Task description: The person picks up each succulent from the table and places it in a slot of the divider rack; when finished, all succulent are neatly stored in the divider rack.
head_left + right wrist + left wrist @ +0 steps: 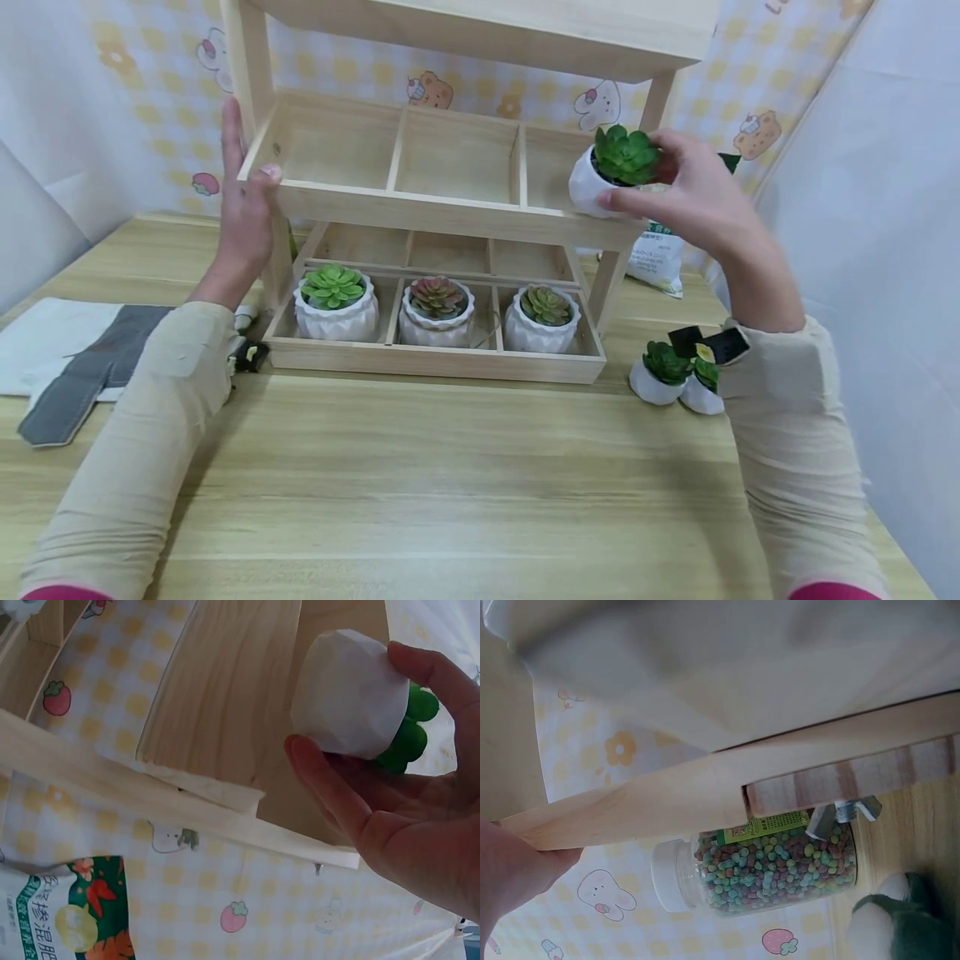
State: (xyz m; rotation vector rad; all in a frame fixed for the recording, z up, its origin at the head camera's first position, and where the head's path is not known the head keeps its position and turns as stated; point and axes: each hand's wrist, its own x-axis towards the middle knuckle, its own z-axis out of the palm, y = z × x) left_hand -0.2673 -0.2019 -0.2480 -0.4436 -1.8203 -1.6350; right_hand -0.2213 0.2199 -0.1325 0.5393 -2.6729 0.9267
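A light wooden tiered plant shelf (465, 208) stands on the table. My left hand (249, 200) holds its left side at the middle tier, thumb at the front corner and a finger pointing up along the post. With my right hand (697, 192) I grip a succulent in a white faceted pot (587, 185), at the front edge of the middle tier's right compartment. In the right wrist view, thumb and fingers span this pot (349, 697), which is tilted. Three succulents in white ribbed pots, bright green (336, 312), reddish (437, 312) and dull green (542, 321), fill the bottom front row.
Right of the shelf stand two small potted succulents (660, 375), with a printed bag (656, 258) behind. White and grey cloth (90, 350) lies at the left. A jar of coloured pellets (772, 862) sits behind the left post.
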